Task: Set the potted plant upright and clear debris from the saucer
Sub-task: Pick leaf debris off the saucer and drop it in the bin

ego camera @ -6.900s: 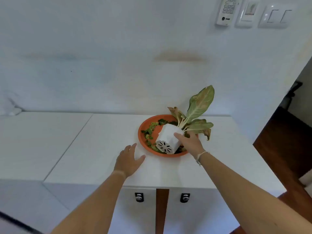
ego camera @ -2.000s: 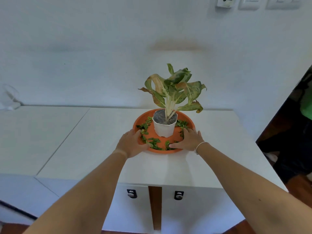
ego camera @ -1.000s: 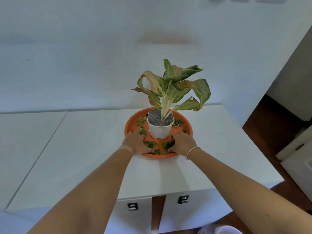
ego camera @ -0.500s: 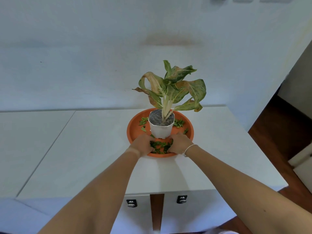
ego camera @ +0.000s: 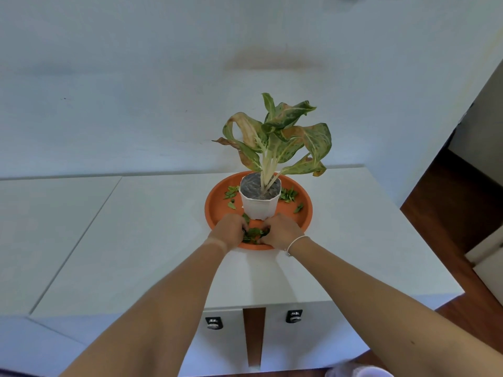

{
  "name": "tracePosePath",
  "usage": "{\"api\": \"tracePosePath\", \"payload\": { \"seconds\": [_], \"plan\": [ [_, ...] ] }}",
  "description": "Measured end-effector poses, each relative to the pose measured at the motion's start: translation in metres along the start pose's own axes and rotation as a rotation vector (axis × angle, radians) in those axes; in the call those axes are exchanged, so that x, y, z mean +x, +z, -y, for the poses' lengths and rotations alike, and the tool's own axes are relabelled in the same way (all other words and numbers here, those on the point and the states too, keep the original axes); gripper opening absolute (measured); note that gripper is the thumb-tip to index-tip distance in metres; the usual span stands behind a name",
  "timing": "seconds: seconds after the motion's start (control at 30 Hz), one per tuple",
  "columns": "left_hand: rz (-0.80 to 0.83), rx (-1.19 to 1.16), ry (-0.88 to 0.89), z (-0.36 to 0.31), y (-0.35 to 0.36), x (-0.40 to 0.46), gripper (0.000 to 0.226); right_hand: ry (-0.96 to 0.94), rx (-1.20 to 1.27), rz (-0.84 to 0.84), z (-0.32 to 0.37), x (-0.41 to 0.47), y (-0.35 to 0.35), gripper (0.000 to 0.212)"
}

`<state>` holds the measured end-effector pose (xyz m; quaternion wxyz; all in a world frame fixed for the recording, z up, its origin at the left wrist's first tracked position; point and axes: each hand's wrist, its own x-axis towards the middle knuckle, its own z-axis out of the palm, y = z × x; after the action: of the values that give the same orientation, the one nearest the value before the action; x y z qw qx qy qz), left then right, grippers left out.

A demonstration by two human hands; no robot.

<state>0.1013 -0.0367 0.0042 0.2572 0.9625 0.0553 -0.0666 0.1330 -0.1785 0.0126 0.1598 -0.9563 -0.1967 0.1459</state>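
In the head view, the potted plant (ego camera: 260, 198) stands upright in the orange saucer (ego camera: 304, 210) on the white worktop (ego camera: 152, 240). The left hand (ego camera: 230, 231) and right hand (ego camera: 280, 231) cup a heap of leaf debris (ego camera: 254, 234) at the saucer's near rim. Their fingers curl inward, apparently gathering it; the fingertips are hidden, so I cannot tell the grip. Loose scraps (ego camera: 288, 195) lie behind the pot.

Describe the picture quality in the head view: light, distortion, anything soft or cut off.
Head view: soft, even light with a cool bluish cast; only faint shadow under the orange saucer. Wide-angle bending curves the white cabinet top and stretches both forearms. The potted plant and leaf scraps between left hand and right hand are fairly sharp; wall fittings at the top edge are cropped and blurred.
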Motion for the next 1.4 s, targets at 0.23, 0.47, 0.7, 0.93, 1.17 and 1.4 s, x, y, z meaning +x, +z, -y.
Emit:
{"api": "tracePosePath", "payload": {
  "seconds": [0.23,0.47,0.7,0.93,1.17,1.4],
  "plan": [
    [-0.028,-0.169,-0.072,0.004,-0.014,0.002,0.019,0.016,-0.039,-0.07,0.008,0.007,0.009,0.011],
    [0.047,-0.056,-0.003,0.004,-0.016,0.003,0.03,0.026,0.028,-0.063,0.013,0.006,0.015,0.027],
    [0.134,0.042,-0.023,0.002,-0.013,0.005,0.065,0.104,0.158,-0.018,0.002,0.007,0.004,0.024],
    [0.149,0.09,-0.021,-0.001,-0.005,0.01,0.068,0.218,0.53,-0.012,-0.015,0.006,-0.017,0.03],
    [0.023,-0.025,-0.016,0.007,-0.001,0.012,0.027,0.407,1.405,0.052,-0.023,0.003,-0.025,0.01],
    [-0.007,-0.089,-0.023,0.005,0.0,0.011,0.032,0.445,1.751,0.076,-0.025,-0.003,-0.035,0.021]
  ]
}}
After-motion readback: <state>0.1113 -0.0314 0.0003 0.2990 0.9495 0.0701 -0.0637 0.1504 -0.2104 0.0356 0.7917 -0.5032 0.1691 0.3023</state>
